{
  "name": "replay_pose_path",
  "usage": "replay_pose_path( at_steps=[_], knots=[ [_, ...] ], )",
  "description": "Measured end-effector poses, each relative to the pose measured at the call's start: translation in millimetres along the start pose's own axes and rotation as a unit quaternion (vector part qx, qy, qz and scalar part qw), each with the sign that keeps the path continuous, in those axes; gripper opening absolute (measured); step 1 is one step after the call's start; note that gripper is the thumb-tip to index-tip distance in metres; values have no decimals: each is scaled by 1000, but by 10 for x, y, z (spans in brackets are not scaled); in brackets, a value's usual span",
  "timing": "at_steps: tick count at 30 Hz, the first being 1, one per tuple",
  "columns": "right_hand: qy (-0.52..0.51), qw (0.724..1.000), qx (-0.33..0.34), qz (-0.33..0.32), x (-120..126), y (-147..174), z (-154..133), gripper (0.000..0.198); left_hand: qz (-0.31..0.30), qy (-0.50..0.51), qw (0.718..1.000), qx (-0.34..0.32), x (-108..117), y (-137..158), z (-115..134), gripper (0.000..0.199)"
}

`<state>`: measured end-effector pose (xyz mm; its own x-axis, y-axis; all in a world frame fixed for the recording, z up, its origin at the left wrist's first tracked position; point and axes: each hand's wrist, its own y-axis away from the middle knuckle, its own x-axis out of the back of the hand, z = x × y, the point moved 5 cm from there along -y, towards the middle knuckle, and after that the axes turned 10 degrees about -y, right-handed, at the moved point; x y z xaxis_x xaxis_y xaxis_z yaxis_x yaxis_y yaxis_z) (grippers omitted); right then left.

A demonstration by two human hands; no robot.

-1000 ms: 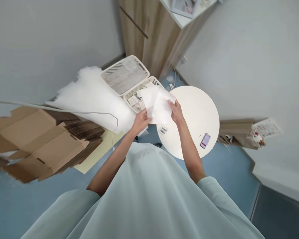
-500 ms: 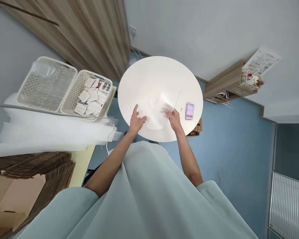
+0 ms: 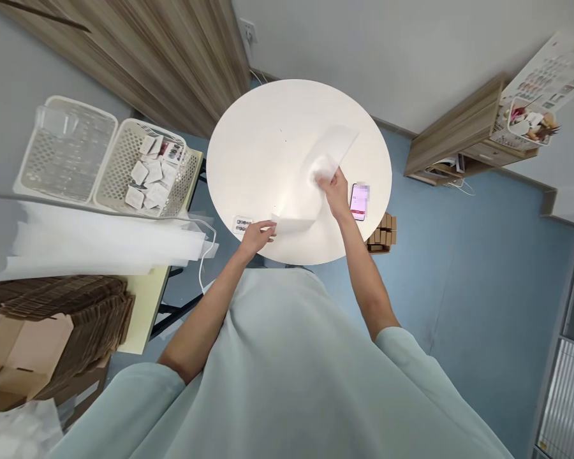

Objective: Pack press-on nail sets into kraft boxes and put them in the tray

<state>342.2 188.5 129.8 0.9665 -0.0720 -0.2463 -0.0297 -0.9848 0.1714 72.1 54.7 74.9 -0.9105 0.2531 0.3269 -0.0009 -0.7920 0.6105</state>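
A thin white translucent packing sheet (image 3: 297,205) spreads across the round white table (image 3: 253,140), its far end lifted and curled. My left hand (image 3: 259,237) pinches the sheet's near left corner between thumb and fingers. Farther right, my right hand (image 3: 333,191) is closed on the sheet's bunched, raised part; whether anything else lies inside the fold I cannot make out. Just left of my left hand lies a small white card with dark round marks (image 3: 242,224). A phone with a pink screen (image 3: 359,201) rests beside my right wrist.
At left, a side table (image 3: 143,306) bears two white plastic baskets (image 3: 106,182), stacked white sheets (image 3: 100,242) and flattened cardboard boxes (image 3: 90,312). Small brown boxes (image 3: 382,234) sit below the table's right edge. A wooden cabinet (image 3: 459,134) stands along the wall at right.
My right hand has moved away from me with the sheet, whose far part now reaches up and right. My left hand has shifted to the sheet's near corner. The small card now shows. The view has shifted.
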Motion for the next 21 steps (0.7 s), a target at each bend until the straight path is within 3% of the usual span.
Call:
replay_pose_path(
  at_steps=[3, 6, 11, 15, 21],
  knots=[
    [12, 1000, -1, -13, -29, -288, 99, 70, -40, 37, 998, 36, -44, 72, -48, 60],
    [26, 1000, 3, -12, -44, -530, 211, 67, -61, 6, 997, 51, -86, 65, -30, 75],
    [38, 999, -10, -6, -54, -748, 391, 65, -40, -31, 999, -10, -170, -280, 198, 121],
    [61, 998, -19, 14, -4, -895, 543, 65, -99, -35, 994, -8, -323, -623, 257, 111],
    [94, 994, -42, 44, 143, -1166, 900, 61, -161, -90, 982, 41, -532, -813, -57, 87]
  ],
)
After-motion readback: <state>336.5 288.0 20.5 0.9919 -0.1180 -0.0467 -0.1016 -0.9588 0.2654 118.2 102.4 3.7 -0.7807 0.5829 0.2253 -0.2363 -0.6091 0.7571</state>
